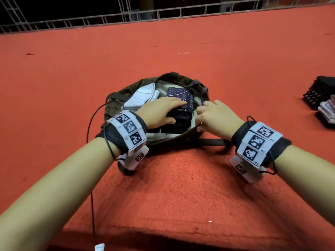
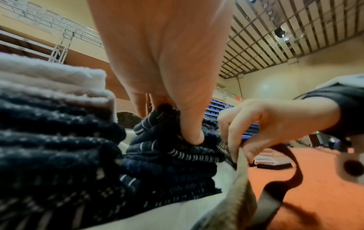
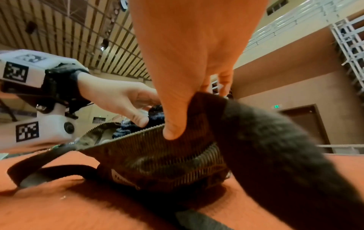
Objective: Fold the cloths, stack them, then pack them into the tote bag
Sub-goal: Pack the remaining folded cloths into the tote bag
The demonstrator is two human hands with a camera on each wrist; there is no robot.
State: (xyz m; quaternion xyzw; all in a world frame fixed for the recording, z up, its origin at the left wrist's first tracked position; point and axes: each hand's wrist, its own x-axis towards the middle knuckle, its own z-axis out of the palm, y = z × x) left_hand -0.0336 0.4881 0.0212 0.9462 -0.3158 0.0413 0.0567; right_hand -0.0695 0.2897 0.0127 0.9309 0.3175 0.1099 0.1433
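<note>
The left hand [image 1: 159, 113] presses on the stack of dark blue cloths [image 1: 178, 98] inside the tote bag [image 1: 116, 104]; its grip seems to hold the stack, thumb at the near side and fingers over the top. The right hand [image 1: 215, 118] pinches the bag's rim just beside that grip and pulls it open.

To do this well, I think the stack should go down straight while the rim stays stretched, so no fold catches.

The cloths are thick, knitted and soft. Beyond the left grip lies a white ribbed cloth [image 1: 143, 96]. The bag is ribbed like corduroy, with a pale lining.
</note>
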